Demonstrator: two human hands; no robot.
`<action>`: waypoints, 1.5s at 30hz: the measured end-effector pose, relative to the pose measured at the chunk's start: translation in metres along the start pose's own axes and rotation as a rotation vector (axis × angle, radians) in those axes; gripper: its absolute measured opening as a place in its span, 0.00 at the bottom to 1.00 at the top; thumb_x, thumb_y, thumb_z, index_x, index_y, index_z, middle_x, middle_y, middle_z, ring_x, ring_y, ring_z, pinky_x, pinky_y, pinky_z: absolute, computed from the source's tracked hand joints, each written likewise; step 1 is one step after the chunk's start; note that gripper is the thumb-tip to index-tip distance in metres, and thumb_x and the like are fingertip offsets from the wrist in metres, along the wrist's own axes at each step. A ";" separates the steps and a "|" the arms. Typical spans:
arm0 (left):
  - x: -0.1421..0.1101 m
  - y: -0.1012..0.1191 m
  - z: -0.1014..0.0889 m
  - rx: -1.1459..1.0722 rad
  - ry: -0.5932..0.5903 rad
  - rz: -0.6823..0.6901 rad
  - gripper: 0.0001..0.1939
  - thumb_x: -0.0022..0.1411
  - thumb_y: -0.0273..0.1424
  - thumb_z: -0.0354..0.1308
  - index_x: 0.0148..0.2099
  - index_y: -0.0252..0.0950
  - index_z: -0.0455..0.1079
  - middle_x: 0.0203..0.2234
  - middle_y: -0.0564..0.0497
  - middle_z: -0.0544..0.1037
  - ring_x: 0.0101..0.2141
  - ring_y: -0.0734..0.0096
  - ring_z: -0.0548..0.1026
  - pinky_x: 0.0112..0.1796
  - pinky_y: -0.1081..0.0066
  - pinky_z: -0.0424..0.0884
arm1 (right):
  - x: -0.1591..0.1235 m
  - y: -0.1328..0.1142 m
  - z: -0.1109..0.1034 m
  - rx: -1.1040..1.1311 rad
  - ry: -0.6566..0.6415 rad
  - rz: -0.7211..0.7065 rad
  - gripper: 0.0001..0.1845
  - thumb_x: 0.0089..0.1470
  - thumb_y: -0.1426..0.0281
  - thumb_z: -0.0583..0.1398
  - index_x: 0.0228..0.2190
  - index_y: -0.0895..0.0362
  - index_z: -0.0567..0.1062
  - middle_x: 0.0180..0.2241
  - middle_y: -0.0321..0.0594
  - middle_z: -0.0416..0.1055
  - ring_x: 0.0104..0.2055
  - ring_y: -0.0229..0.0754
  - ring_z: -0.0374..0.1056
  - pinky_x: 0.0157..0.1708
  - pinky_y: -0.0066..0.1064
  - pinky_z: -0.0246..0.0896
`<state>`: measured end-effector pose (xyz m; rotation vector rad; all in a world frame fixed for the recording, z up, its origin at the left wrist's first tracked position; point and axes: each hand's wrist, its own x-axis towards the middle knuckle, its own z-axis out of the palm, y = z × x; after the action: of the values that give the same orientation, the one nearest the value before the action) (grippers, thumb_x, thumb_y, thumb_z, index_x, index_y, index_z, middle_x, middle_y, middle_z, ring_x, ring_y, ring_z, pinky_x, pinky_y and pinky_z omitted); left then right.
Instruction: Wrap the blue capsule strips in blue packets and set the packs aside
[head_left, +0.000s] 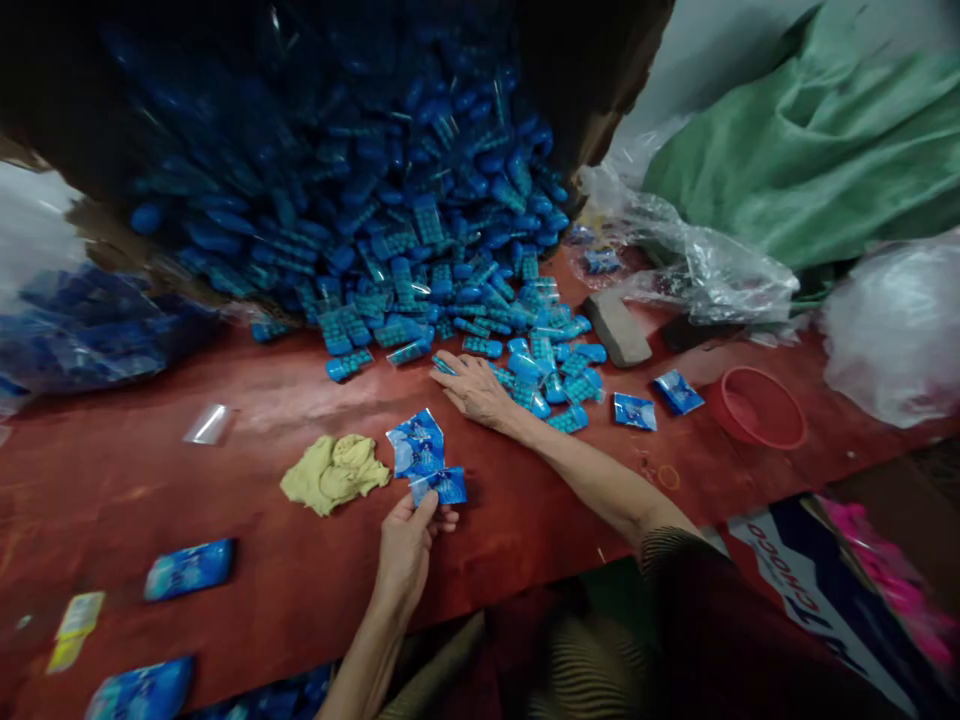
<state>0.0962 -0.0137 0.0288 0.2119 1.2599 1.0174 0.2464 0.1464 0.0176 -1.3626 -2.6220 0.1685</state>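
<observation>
My left hand (409, 540) is closed, thumb on top, on a small blue printed packet (448, 485) with a clear edge. Just beyond it, more blue printed packets (418, 443) lie on the red table, beside a crumpled yellow cloth (335, 474). My right hand (478, 391) reaches to the near edge of a large heap of blue packs (427, 225) with rows of turquoise round pieces. Between its fingertips shows one small blue pack (444, 366), its far part hidden by the fingers.
The heap spills from a torn cardboard box (626, 75). To the right are a grey block (621, 330), two blue packets (634, 411), a red bowl (759, 407) and a green sack (810, 160). Blue pouches (189, 569) lie at the left; a bag of blue items (97, 325) stands behind.
</observation>
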 end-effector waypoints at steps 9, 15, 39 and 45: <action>-0.002 -0.001 -0.001 -0.016 -0.026 0.017 0.20 0.35 0.36 0.72 0.28 0.30 0.68 0.18 0.52 0.74 0.21 0.73 0.72 0.24 0.74 0.70 | -0.076 -0.009 -0.023 0.287 0.137 0.034 0.16 0.61 0.67 0.52 0.50 0.53 0.70 0.54 0.43 0.66 0.57 0.44 0.58 0.55 0.40 0.50; -0.006 -0.003 -0.004 -0.052 -0.041 -0.003 0.18 0.40 0.37 0.71 0.27 0.32 0.67 0.17 0.53 0.72 0.21 0.73 0.73 0.23 0.76 0.71 | -0.145 0.006 -0.036 0.069 0.431 0.560 0.18 0.61 0.65 0.50 0.46 0.58 0.73 0.47 0.51 0.69 0.50 0.50 0.61 0.50 0.43 0.55; -0.043 -0.026 -0.019 -0.072 -0.122 0.046 0.15 0.50 0.41 0.64 0.29 0.33 0.68 0.18 0.51 0.73 0.21 0.71 0.73 0.22 0.75 0.69 | -0.132 -0.080 -0.040 0.783 0.246 0.382 0.20 0.53 0.70 0.55 0.49 0.57 0.67 0.41 0.44 0.69 0.40 0.42 0.66 0.42 0.36 0.63; -0.050 -0.031 -0.014 0.006 -0.068 0.187 0.21 0.42 0.43 0.68 0.31 0.31 0.70 0.17 0.52 0.74 0.20 0.73 0.72 0.21 0.75 0.68 | -0.134 -0.117 -0.030 1.463 -0.007 0.395 0.26 0.43 0.77 0.57 0.48 0.57 0.66 0.39 0.39 0.68 0.39 0.36 0.66 0.41 0.31 0.64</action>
<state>0.1023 -0.0730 0.0383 0.3714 1.1975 1.1571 0.2352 -0.0299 0.0537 -1.1113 -1.3459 1.6635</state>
